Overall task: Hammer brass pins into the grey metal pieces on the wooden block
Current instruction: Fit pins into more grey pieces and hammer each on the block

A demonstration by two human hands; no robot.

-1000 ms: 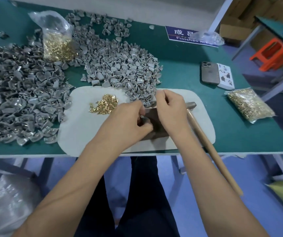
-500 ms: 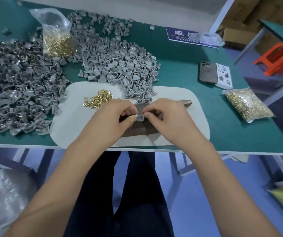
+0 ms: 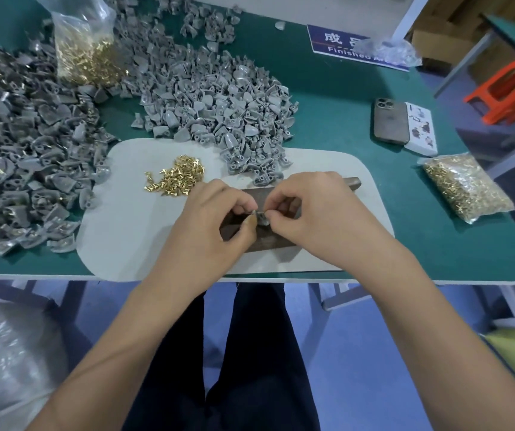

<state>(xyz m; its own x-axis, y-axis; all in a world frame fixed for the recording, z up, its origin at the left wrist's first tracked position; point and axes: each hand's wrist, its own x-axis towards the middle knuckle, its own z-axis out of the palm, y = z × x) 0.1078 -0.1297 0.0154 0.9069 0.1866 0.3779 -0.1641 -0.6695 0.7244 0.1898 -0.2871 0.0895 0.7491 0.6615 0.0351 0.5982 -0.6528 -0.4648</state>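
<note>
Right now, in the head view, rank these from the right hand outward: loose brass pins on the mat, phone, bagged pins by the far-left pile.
1. Loose brass pins, left on the mat.
2. Phone, far right of the right hand.
3. Bagged pins, far left corner.

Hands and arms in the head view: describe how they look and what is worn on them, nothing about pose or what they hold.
Both the left hand and the right hand are bare: no gloves, and no rings or watch show. Both forearms are uncovered to the frame's lower edge, so no sleeve is visible. The fingers have short nails. Dark trousers show below, between the arms.
</note>
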